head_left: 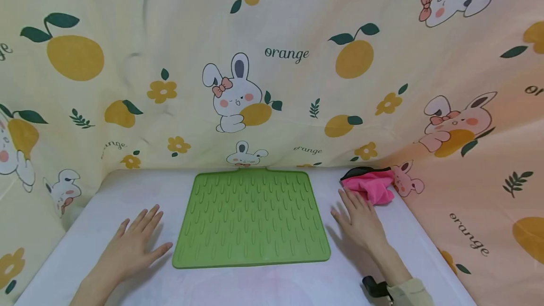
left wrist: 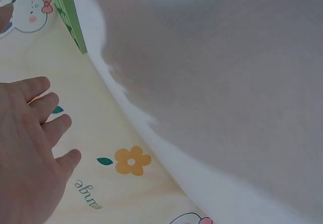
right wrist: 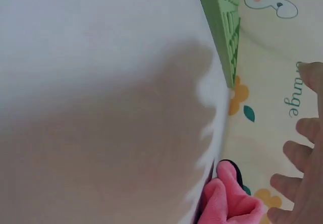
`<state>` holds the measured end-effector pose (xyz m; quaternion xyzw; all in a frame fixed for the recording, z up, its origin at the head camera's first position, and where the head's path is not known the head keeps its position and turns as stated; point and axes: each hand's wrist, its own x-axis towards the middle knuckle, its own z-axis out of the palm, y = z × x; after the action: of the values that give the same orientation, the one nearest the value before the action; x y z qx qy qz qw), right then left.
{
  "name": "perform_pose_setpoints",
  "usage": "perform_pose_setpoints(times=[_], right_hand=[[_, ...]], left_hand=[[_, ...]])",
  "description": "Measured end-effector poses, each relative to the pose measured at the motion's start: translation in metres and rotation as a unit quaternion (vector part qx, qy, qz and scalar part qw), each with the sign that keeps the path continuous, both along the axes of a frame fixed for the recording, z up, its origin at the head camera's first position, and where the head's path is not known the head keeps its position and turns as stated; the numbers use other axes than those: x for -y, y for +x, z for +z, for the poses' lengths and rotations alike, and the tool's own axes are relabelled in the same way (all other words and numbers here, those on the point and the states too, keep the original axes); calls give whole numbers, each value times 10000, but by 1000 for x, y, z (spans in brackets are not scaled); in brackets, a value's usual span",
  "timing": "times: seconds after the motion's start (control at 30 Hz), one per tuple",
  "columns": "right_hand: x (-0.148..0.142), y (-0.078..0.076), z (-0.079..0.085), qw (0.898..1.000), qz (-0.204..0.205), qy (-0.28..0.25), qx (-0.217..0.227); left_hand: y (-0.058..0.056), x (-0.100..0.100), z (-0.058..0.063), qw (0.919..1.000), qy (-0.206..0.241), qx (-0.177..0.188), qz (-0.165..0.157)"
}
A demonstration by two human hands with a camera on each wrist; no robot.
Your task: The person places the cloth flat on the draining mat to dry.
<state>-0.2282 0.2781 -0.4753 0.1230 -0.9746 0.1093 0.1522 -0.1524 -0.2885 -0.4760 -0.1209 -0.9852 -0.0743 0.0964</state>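
Two empty hands, left hand (head_left: pixel 129 251) and right hand (head_left: pixel 361 221), hover above the desk (head_left: pixel 238 287) with fingers spread. The cloth (head_left: pixel 371 185) lies at the desk's far right corner, ahead of the right hand – clearly the nearer – though the right wrist view shows them apart. A reach would likely turn on that forward line. The mat (head_left: pixel 250 221) lies between the hands, long axis left to right, green and ridged. The cloth looks soft – pink, crumpled, black along its far side.

The left hand (head_left: pixel 131 250) hovers palm-down left of the mat (head_left: pixel 250 221), fingers straight; the right hand (head_left: pixel 360 222) hovers likewise right of it.
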Motion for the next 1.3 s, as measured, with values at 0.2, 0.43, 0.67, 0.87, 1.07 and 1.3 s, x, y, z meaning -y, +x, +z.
perform_pose_setpoints(times=[0.2,0.43,0.67,0.87,1.07,1.3], right_hand=[[-7,-9,9,9984,223,-196,-471],[-20,-18,26,9964,241,-590,-553],[-39,-34,35,9962,191,-693,-482],[-57,-50,32,9979,131,-548,-314],[-71,-58,28,9993,15,-381,11],[-84,-69,21,9983,-141,-229,521]], left_hand=[[3,-4,-4,9994,-18,-132,-328],[8,-8,-11,9973,-95,-373,-626],[9,-14,-16,9960,-217,-373,-783],[8,-20,-16,9964,-273,-159,-792],[6,-24,-17,9972,-308,189,-660],[4,-26,-20,9970,-343,420,-553]])
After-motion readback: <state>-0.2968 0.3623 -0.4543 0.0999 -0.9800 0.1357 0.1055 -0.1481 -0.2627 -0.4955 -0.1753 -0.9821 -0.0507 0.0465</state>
